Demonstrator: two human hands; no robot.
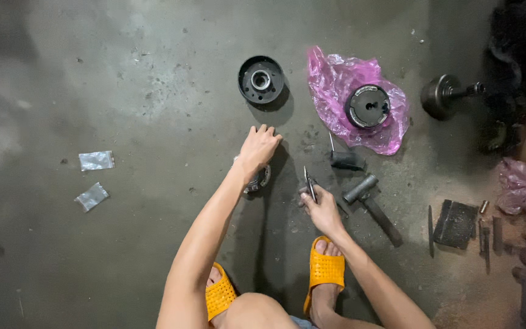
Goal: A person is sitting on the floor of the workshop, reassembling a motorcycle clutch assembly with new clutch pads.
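- The left hand (258, 146) reaches out over the grey concrete floor (123, 91), fingers spread loosely and open, palm down, gripping nothing.
- Beneath its wrist, at about 6 o'clock from the hand, lies a small round metal toothed part (259, 179) (mostly hidden by the wrist, so whether they touch I cannot tell).
- At 12 o'clock from the left hand, well apart, sits a dark round metal drum with a pale hub (261, 80), open side up.
- The right hand (320, 207) is closed around slim metal pliers (309, 183), their tip pointing toward 12 o'clock.
- At 2 o'clock from the right hand a grey-headed hammer with a dark handle (372, 206) lies on the floor, the handle running toward 4 o'clock.
- Just above the hammer head rests a small dark block with a thin rod (345, 159).
- At 1 o'clock from the right hand a crumpled pink plastic bag (336, 85) carries a black round clutch-like disc (367, 106).
- Further toward 3 o'clock of the bag stands a dark metal pulley with a shaft (445, 95).
- Two small clear plastic packets (95, 161) lie well apart at 9 o'clock from the left hand.
- Both feet wear orange perforated rubber slippers (325, 269).
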